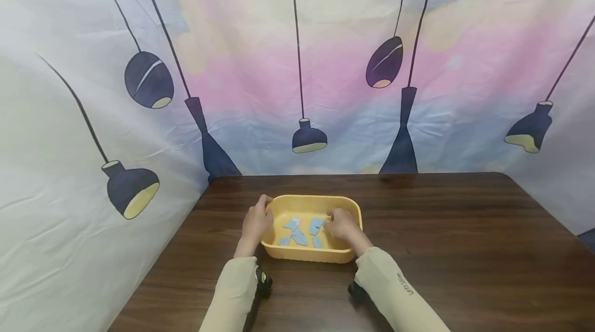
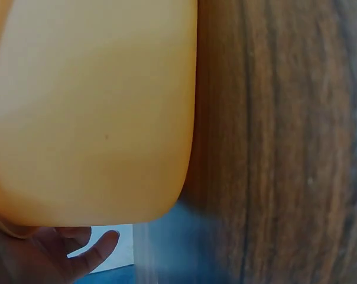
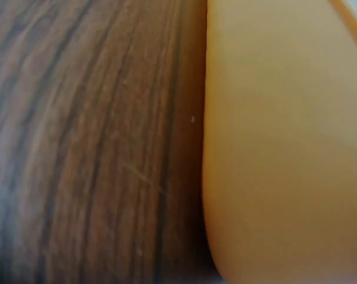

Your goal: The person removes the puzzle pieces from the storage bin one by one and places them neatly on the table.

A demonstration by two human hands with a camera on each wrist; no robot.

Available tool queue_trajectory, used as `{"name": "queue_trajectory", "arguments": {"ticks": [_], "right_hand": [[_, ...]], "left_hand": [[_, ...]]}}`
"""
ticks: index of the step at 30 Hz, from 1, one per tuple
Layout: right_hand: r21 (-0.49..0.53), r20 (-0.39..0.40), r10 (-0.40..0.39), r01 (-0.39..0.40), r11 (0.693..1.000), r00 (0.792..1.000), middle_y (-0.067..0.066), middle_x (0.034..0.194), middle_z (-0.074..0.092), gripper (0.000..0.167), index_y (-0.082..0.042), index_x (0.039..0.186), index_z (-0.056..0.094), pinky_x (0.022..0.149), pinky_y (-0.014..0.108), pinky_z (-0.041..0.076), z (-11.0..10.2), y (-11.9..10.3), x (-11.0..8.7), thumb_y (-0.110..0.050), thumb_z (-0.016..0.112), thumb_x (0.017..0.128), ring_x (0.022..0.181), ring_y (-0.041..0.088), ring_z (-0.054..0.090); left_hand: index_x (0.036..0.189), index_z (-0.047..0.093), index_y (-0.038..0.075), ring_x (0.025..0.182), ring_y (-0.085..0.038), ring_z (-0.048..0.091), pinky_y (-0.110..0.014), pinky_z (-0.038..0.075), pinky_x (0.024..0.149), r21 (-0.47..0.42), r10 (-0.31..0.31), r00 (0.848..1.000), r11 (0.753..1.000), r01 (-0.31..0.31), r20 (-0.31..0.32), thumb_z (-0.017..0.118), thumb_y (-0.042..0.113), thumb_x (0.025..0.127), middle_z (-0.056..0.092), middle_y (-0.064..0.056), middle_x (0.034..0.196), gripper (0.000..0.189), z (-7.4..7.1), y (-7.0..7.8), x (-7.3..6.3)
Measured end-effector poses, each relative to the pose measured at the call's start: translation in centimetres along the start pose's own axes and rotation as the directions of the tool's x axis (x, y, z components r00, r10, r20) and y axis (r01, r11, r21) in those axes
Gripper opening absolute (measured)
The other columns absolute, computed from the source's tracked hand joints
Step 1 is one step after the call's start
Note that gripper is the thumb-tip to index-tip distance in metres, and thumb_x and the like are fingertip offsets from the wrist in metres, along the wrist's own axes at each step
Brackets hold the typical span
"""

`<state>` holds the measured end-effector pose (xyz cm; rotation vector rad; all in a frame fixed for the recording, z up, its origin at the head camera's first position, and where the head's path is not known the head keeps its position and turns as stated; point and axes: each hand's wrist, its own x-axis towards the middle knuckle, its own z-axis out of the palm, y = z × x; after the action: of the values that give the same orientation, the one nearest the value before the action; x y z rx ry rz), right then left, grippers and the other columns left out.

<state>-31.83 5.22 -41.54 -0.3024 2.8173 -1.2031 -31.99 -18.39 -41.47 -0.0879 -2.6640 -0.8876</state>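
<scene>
On the table stands a yellow plastic basin (image 1: 309,255) with rounded corners. Several flat, irregular light blue pieces (image 1: 299,237) lie spread on its bottom, one with a pale patch. My left hand (image 1: 257,221) grips the basin's left rim; in the left wrist view, fingers (image 2: 96,254) show beyond the basin's edge. Over the right side, my right hand (image 1: 344,224) reaches inside, its fingers beside a light blue piece (image 1: 316,225). Whether they pinch it is too small to tell. The right wrist view shows only the basin's outer wall (image 3: 285,148) and the tabletop, with that hand hidden.
The dark brown wooden table (image 1: 441,228) extends around the basin on all sides. A cloth backdrop (image 1: 334,89) printed with hanging lamps rises behind and to the left of it. Dark wrist devices (image 1: 264,284) sit beneath both sleeves.
</scene>
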Motion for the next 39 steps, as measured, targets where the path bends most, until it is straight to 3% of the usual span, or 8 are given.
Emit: {"name": "queue_trajectory", "arguments": {"ticks": [6, 11, 16, 20, 25, 31, 34, 39], "right_hand": [[-0.055, -0.015, 0.039, -0.040, 0.998, 0.999, 0.022, 0.124, 0.063, 0.046, 0.006, 0.127, 0.059, 0.096, 0.044, 0.049, 0.20, 0.37, 0.25, -0.006, 0.068, 0.084, 0.114, 0.035, 0.060], [-0.145, -0.010, 0.042, -0.043, 0.989, 0.999, 0.020, 0.123, 0.064, 0.041, 0.006, 0.119, 0.064, 0.097, 0.043, 0.049, 0.34, 0.10, 0.53, -0.004, 0.073, 0.081, 0.114, 0.035, 0.060], [-0.165, 0.002, 0.064, -0.063, 0.984, 0.998, 0.018, 0.118, 0.066, 0.033, 0.005, 0.112, 0.067, 0.091, 0.040, 0.051, 0.25, -0.15, 0.65, -0.004, 0.073, 0.080, 0.102, 0.028, 0.062], [-0.125, 0.013, 0.083, -0.081, 0.989, 0.996, 0.018, 0.116, 0.065, 0.032, 0.006, 0.111, 0.065, 0.082, 0.036, 0.052, 0.15, -0.17, 0.54, -0.002, 0.072, 0.080, 0.094, 0.025, 0.061], [-0.044, 0.031, 0.104, -0.102, 0.994, 0.994, 0.016, 0.107, 0.064, 0.034, 0.004, 0.111, 0.061, 0.058, 0.024, 0.043, 0.30, 0.01, 0.39, 0.002, 0.069, 0.079, 0.068, 0.017, 0.052], [0.119, 0.036, 0.054, -0.057, 0.991, 0.998, 0.011, 0.079, 0.060, 0.031, 0.006, 0.109, 0.059, 0.045, 0.021, 0.037, 0.50, 0.00, 0.15, 0.003, 0.069, 0.080, 0.044, 0.010, 0.041], [0.195, 0.037, 0.043, -0.049, 0.980, 0.998, 0.010, 0.077, 0.058, 0.029, 0.005, 0.111, 0.061, 0.051, 0.024, 0.042, 0.34, -0.11, 0.10, -0.002, 0.067, 0.084, 0.049, 0.013, 0.048], [0.266, 0.013, 0.043, -0.045, 0.963, 0.999, 0.017, 0.102, 0.063, 0.028, 0.003, 0.114, 0.062, 0.074, 0.033, 0.051, 0.03, -0.28, 0.12, -0.009, 0.061, 0.089, 0.086, 0.024, 0.061]], "left_hand": [[0.126, 0.056, 0.005, 0.047, -0.014, 0.036, -0.027, 0.032, 0.048, -0.087, -0.056, 0.998, 0.995, 0.058, 0.025, 0.049, 0.005, 0.094, 0.048, -0.007, 0.058, 0.034, 0.37, -0.13, 0.18], [0.127, 0.056, 0.004, 0.047, -0.013, 0.034, -0.027, 0.032, 0.048, -0.130, -0.074, 0.997, 0.988, 0.078, 0.035, 0.050, 0.004, 0.093, 0.042, -0.003, 0.058, 0.035, 0.19, -0.43, 0.29], [0.128, 0.055, 0.005, 0.047, -0.013, 0.035, -0.027, 0.033, 0.050, -0.162, -0.084, 0.996, 0.983, 0.089, 0.040, 0.050, 0.004, 0.093, 0.041, -0.003, 0.058, 0.035, -0.02, -0.47, 0.43], [0.126, 0.057, 0.006, 0.051, -0.014, 0.037, -0.027, 0.033, 0.052, -0.178, -0.098, 0.995, 0.979, 0.102, 0.035, 0.051, 0.004, 0.093, 0.045, -0.004, 0.063, 0.034, 0.07, -0.52, 0.41], [0.124, 0.059, 0.008, 0.053, -0.014, 0.039, -0.027, 0.033, 0.052, -0.192, -0.119, 0.993, 0.974, 0.121, 0.025, 0.052, 0.006, 0.092, 0.049, -0.006, 0.067, 0.033, 0.18, -0.59, 0.18], [0.125, 0.060, 0.010, 0.050, -0.014, 0.037, -0.026, 0.031, 0.049, -0.191, -0.132, 0.991, 0.972, 0.134, 0.021, 0.053, 0.007, 0.092, 0.045, -0.002, 0.064, 0.034, 0.03, -0.70, 0.09], [0.124, 0.059, 0.008, 0.051, -0.014, 0.038, -0.026, 0.031, 0.049, -0.190, -0.127, 0.992, 0.973, 0.128, 0.016, 0.053, 0.005, 0.091, 0.048, -0.004, 0.066, 0.034, 0.08, -0.72, 0.15], [0.121, 0.059, 0.005, 0.051, -0.013, 0.039, -0.025, 0.035, 0.050, -0.191, -0.119, 0.993, 0.974, 0.120, 0.014, 0.053, 0.004, 0.091, 0.051, -0.006, 0.069, 0.031, 0.36, -0.62, 0.15]]}}
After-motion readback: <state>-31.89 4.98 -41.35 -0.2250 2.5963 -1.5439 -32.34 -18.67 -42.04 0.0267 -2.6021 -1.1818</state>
